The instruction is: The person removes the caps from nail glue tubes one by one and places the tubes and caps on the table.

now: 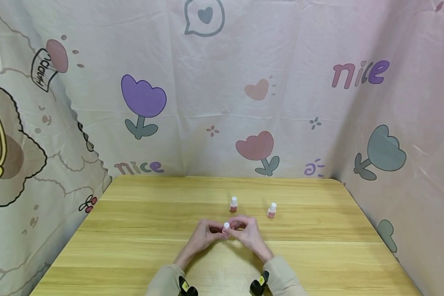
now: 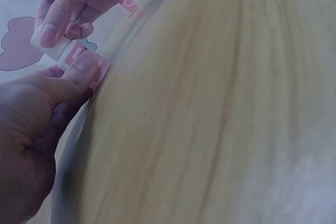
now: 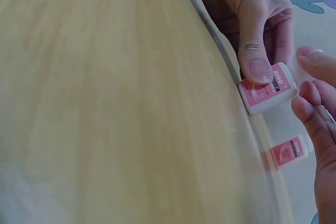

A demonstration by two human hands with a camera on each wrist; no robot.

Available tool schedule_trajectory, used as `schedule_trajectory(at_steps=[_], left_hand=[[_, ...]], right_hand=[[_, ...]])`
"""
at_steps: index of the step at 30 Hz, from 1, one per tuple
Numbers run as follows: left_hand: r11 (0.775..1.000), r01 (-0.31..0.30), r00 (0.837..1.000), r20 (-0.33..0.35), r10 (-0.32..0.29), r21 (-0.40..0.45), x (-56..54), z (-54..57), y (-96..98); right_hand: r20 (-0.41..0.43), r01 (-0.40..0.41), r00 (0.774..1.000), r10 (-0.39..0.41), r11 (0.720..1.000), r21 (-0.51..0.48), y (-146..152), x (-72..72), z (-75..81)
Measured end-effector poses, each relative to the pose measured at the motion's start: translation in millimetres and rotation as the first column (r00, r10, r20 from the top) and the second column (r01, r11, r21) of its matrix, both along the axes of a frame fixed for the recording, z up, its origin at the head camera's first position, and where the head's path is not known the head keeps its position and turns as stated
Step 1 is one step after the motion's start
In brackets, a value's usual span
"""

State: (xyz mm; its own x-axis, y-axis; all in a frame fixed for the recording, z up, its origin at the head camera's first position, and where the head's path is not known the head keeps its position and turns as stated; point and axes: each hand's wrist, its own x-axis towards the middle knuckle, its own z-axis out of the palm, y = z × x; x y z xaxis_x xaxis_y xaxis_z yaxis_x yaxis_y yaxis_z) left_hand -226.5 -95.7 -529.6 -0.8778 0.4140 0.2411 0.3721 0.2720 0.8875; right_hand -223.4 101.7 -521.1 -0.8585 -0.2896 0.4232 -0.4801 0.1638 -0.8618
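A small white glue bottle (image 3: 278, 100) with a pink label is between both hands over the near middle of the table. My left hand (image 1: 203, 238) pinches its body, thumb lying across the label. At the bottle's white cap (image 2: 50, 50), my right hand (image 1: 248, 236) grips with thumb and fingers. The bottle looks upright in the head view, cap on top. Fingers hide part of the label and the bottle's far side.
Two similar glue bottles stand upright farther back: one (image 1: 234, 205) just beyond the hands, the other (image 1: 271, 211) to the right. The wooden table (image 1: 140, 205) meets a printed cloth (image 1: 207, 82) at its back and sides.
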Motion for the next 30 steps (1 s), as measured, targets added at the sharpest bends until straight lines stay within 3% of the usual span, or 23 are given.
schedule_trajectory(at_steps=[4,10,12,19,30], left_hand=[[1.000,-0.017,1.000,-0.006,0.017,-0.004,-0.5,-1.1,0.4],[0.998,-0.063,0.998,-0.023,0.064,0.011,0.5,-1.6,1.3],[0.997,-0.069,0.997,-0.033,0.069,0.024,1.1,-1.5,1.7],[0.998,-0.062,0.996,-0.064,0.064,0.031,2.1,-3.3,2.5],[0.999,-0.038,0.999,-0.037,0.039,0.034,0.9,-4.1,-0.5]], right_hand=[[0.007,-0.026,1.000,0.027,1.000,-0.006,0,1.1,2.4],[0.065,-0.015,0.998,0.012,0.999,0.051,-4,15.9,35.7],[0.083,-0.009,0.997,0.003,0.998,0.068,-5,15.9,38.3],[0.050,0.011,0.999,-0.014,0.998,0.068,-4,0.0,8.2],[-0.003,-0.057,0.998,0.057,0.998,0.005,-1,-4.0,-0.5]])
